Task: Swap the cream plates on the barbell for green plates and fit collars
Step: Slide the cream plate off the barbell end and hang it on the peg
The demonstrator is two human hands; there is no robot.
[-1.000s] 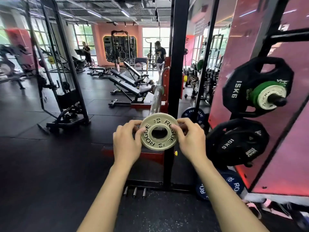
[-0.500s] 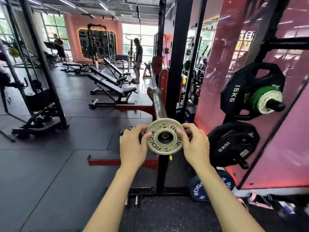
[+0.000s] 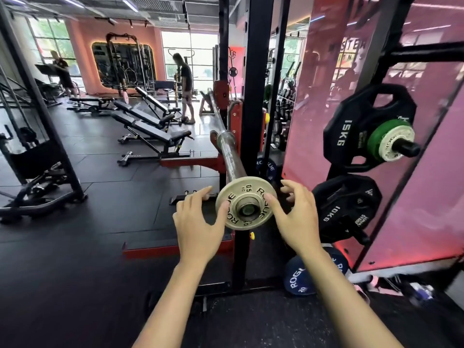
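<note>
A small cream plate (image 3: pixel 236 194) marked 0.5 kg sits on the near end of the steel barbell (image 3: pixel 229 154), which rests in the rack. My left hand (image 3: pixel 198 222) is just left of the plate, thumb on its face, fingers spread. On the other side, my right hand (image 3: pixel 296 217) also has its thumb on the face and its fingers splayed past the rim. A green plate (image 3: pixel 375 136) hangs on a storage peg at the right, behind another cream plate (image 3: pixel 395 144). No collar shows.
The black rack upright (image 3: pixel 253 96) stands just behind the barbell end. Black 15 kg (image 3: pixel 351 136) and 10 kg (image 3: pixel 339 209) plates hang on the pink wall's pegs. A blue plate (image 3: pixel 298 280) leans on the floor. Benches (image 3: pixel 150 131) and a person (image 3: pixel 185 79) are farther back.
The cream plate, held in both hands before, now sits on the barbell's end. Both hands have loosened, their fingers spreading away from its rim.
</note>
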